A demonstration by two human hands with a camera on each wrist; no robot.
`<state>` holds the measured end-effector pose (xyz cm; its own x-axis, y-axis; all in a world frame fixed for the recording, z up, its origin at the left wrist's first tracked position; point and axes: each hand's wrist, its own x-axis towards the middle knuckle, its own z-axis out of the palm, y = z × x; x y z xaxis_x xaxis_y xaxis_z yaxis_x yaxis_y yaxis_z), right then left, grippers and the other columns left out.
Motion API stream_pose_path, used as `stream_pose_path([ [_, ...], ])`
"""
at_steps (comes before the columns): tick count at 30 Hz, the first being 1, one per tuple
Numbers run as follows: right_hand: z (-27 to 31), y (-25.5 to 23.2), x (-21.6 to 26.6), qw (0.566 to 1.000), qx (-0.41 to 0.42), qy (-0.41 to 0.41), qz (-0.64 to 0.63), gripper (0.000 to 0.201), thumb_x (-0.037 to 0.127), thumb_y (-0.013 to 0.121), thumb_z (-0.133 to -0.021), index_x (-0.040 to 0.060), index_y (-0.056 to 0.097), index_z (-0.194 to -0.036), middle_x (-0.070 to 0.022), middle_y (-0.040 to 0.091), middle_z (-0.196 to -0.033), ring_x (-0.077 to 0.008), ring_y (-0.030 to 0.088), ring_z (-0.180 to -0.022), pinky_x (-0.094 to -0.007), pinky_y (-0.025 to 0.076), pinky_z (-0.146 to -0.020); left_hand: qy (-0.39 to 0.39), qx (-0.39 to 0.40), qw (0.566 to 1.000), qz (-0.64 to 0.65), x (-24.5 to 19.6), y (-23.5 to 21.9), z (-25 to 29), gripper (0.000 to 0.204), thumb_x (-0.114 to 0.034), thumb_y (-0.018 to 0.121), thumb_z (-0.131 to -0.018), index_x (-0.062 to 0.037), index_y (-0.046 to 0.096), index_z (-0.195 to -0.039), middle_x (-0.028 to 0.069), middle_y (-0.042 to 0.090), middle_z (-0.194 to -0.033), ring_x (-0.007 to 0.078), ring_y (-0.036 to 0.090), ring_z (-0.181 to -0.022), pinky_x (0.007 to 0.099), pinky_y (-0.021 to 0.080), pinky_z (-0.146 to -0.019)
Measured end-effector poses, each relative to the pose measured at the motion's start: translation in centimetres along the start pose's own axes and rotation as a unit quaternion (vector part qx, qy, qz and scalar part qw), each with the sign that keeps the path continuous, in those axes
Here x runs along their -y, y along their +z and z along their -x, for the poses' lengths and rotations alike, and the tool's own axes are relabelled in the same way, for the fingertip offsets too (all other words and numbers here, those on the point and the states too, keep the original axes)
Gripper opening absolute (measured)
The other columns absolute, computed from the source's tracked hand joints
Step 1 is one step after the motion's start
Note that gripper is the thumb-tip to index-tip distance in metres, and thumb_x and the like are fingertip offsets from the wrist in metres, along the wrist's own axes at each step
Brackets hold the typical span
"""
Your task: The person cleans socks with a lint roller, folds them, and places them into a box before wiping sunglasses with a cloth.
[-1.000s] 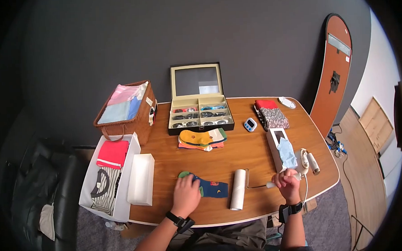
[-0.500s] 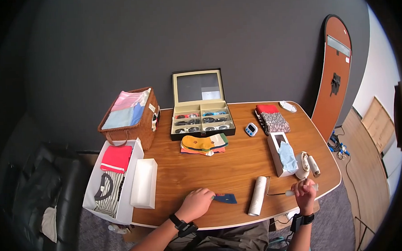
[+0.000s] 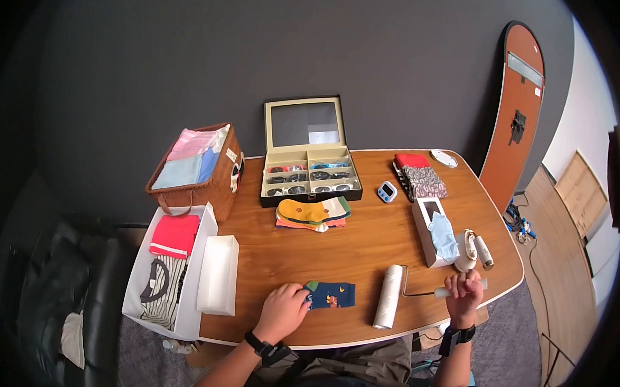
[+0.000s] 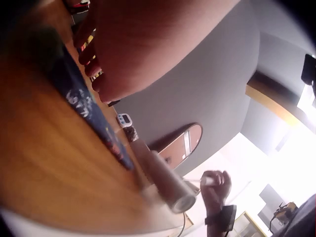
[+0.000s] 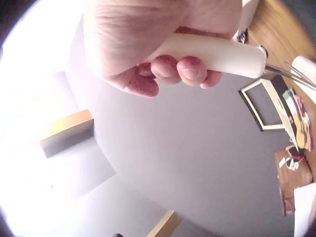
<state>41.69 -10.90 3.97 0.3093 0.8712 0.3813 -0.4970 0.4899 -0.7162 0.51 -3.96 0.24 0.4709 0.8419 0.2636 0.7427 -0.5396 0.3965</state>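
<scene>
Sock [image 3: 330, 294], dark blue with small coloured motifs and a green toe, lies flat near the front edge of the wooden table [image 3: 367, 243], its toe end under the left hand [image 3: 285, 311]. That hand's fingers press down on the fabric, lightly bent rather than curled round it; the left wrist view shows the fingertips resting on the cloth. Just to the right of the sock, apart from it, lies the white roll of the lint roller [image 3: 388, 296], with its wire frame running to the handle. The right hand [image 3: 463, 288] grips that handle [image 5: 207, 52] in a full fist, fingers wrapped under it and thumb over, as the right wrist view shows plainly.

To roll well, the pinning hand should hold the toe end firm so the fabric does not bunch or lift with the sticky sheet, and the strokes should run away from that hand, along the sock's length. I judge the roll needs to be kept level so its whole width meets the cloth.

Beyond lie a stack of folded socks [image 3: 312, 215] and an open box of sunglasses [image 3: 309, 180].
</scene>
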Motion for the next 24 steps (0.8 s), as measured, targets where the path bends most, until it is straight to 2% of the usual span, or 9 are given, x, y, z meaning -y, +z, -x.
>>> stream_pose_path([
  [3,-0.4,3.4,-1.6,0.997,0.042,0.000,-0.059,0.025,0.011,0.057,-0.086,0.0156,0.040,-0.068,0.0044,0.037,-0.051,-0.0100,0.034,-0.044,-0.0314,0.040,-0.062,0.034,-0.046,0.997,-0.056,0.6,1.8,2.5,0.035,-0.024,0.066,-0.092,-0.0043,0.067,-0.121,0.0141,0.062,-0.130,0.0320,0.056,-0.125,0.0467,0.045,-0.105],
  [4,-0.4,4.7,-2.6,0.997,0.029,0.014,-0.070,0.024,0.011,0.062,-0.083,0.0143,0.044,-0.067,0.0031,0.040,-0.049,-0.0121,0.037,-0.045,-0.0351,0.040,-0.062,0.026,-0.012,0.998,-0.056,1.2,2.3,3.0,0.043,-0.027,0.063,-0.096,-0.0035,0.062,-0.131,0.0168,0.053,-0.145,0.0328,0.047,-0.137,0.0472,0.038,-0.115],
  [9,-1.0,10.1,-8.3,0.989,0.114,0.072,-0.055,0.029,0.012,0.061,-0.082,0.0140,0.041,-0.062,0.0015,0.040,-0.050,-0.0139,0.040,-0.046,-0.0371,0.041,-0.065,0.037,-0.005,0.998,-0.041,2.2,2.6,3.8,0.049,-0.026,0.057,-0.099,-0.0005,0.053,-0.141,0.0177,0.046,-0.152,0.0339,0.040,-0.143,0.0479,0.030,-0.119],
  [15,-1.6,10.9,-11.0,0.986,0.127,0.111,-0.010,0.030,0.015,0.063,-0.088,0.0116,0.044,-0.065,-0.0016,0.048,-0.055,-0.0176,0.049,-0.053,-0.0410,0.045,-0.076,0.023,0.000,0.999,-0.038,2.7,2.7,3.7,0.049,-0.020,0.052,-0.100,0.0021,0.048,-0.144,0.0173,0.043,-0.155,0.0350,0.036,-0.146,0.0499,0.026,-0.121],
  [18,-1.0,10.0,-10.9,0.980,0.105,0.165,0.037,0.017,0.012,0.066,-0.089,0.0088,0.053,-0.078,-0.0064,0.059,-0.072,-0.0219,0.057,-0.060,-0.0436,0.047,-0.086,0.013,0.010,0.999,-0.050,3.0,2.9,3.5,0.049,-0.019,0.052,-0.100,0.0015,0.048,-0.144,0.0165,0.043,-0.155,0.0350,0.035,-0.147,0.0513,0.026,-0.121],
  [20,-0.8,7.1,-10.5,0.964,0.062,0.168,0.199,0.018,0.010,0.070,-0.088,0.0066,0.056,-0.099,-0.0103,0.063,-0.094,-0.0241,0.065,-0.068,-0.0402,0.054,-0.082,0.010,0.011,0.999,-0.046,3.2,2.9,3.5,0.049,-0.019,0.052,-0.100,0.0012,0.048,-0.144,0.0163,0.043,-0.156,0.0351,0.035,-0.147,0.0519,0.025,-0.121],
  [21,-0.8,6.3,-9.5,0.963,0.063,0.169,0.201,0.018,0.010,0.070,-0.088,0.0066,0.056,-0.099,-0.0103,0.063,-0.094,-0.0241,0.065,-0.068,-0.0402,0.054,-0.082,0.010,0.007,0.999,-0.038,3.1,2.8,3.5,0.049,-0.020,0.052,-0.100,0.0010,0.049,-0.144,0.0160,0.043,-0.156,0.0350,0.035,-0.147,0.0520,0.025,-0.121],
  [23,-0.7,4.8,-6.9,0.953,0.056,0.281,0.100,0.028,0.006,0.071,-0.088,0.0033,0.055,-0.111,-0.0092,0.065,-0.103,-0.0230,0.069,-0.078,-0.0308,0.058,-0.070,0.010,0.003,1.000,-0.026,3.1,2.8,3.5,0.049,-0.020,0.052,-0.100,0.0008,0.049,-0.144,0.0157,0.043,-0.156,0.0350,0.035,-0.147,0.0520,0.026,-0.121],
  [24,-0.7,3.6,-6.2,0.948,0.065,0.300,0.087,0.031,0.006,0.071,-0.089,0.0021,0.054,-0.115,-0.0092,0.064,-0.103,-0.0246,0.071,-0.081,-0.0311,0.061,-0.064,0.008,0.002,1.000,-0.018,3.1,2.8,3.4,0.048,-0.020,0.052,-0.100,0.0006,0.049,-0.144,0.0157,0.044,-0.155,0.0351,0.035,-0.147,0.0519,0.026,-0.121],
])
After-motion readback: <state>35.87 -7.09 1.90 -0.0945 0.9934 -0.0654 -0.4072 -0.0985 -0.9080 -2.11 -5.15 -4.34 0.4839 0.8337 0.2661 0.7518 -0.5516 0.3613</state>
